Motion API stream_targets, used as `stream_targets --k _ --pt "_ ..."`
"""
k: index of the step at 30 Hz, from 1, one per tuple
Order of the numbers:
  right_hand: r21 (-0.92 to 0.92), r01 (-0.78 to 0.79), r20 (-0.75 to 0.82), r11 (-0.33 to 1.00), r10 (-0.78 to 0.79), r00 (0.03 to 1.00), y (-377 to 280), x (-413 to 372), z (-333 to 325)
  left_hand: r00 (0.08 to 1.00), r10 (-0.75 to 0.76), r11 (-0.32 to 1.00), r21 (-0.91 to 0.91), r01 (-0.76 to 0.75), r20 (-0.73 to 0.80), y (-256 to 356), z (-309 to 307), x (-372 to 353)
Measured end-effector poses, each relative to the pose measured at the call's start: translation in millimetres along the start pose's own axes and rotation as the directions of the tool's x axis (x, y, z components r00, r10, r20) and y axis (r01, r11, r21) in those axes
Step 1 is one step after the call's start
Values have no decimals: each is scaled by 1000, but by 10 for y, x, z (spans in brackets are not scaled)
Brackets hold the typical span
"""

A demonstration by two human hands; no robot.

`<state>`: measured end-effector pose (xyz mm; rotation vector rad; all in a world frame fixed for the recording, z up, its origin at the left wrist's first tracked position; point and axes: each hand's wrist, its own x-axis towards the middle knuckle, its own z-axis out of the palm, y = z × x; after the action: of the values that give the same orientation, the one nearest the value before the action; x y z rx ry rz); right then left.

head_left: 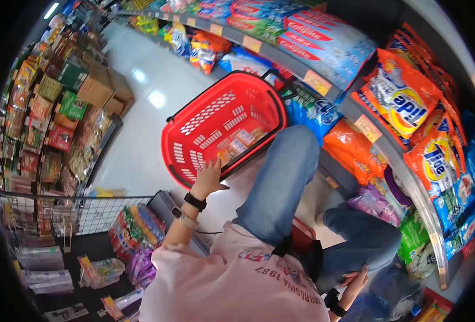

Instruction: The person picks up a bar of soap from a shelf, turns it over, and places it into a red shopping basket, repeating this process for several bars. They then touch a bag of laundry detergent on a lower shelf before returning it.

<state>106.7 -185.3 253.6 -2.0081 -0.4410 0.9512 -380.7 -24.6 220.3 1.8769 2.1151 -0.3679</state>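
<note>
A red plastic shopping basket with a black handle stands on the floor in front of my legs. Several small clear-wrapped packs lie inside it, their contents too small to make out. My left hand reaches over the basket's near rim, fingers spread, holding nothing. A black band and a watch are on that wrist. Down beside my bent knee, my right hand rests against my jeans, its fingers partly hidden but apart, with nothing visible in them.
At right, a shelf holds orange Tide detergent bags and Colgate packs, with more bags below. Packaged goods and cardboard boxes line the left. A wire rack stands near my left arm.
</note>
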Motion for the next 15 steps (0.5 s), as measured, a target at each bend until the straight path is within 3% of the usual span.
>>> stream_targets --k 2,3,5,12,15 --pt "1 7 31 1000 -7 999 24 58 -1 982 81 965 -258 -34 172 -324 457 175" --pt "-13 11 38 1000 -10 999 52 77 -31 979 81 965 -262 -30 186 -355 583 199" --pt "-35 16 34 999 -14 999 88 95 -48 998 22 963 -267 -36 -53 -314 709 247" --pt "-6 39 -8 999 -39 999 94 101 -19 994 0 935 -353 -40 -113 30 738 -3" --pt "-36 48 -21 998 -49 999 66 101 -12 998 -16 928 -374 -6 -55 88 811 -178"
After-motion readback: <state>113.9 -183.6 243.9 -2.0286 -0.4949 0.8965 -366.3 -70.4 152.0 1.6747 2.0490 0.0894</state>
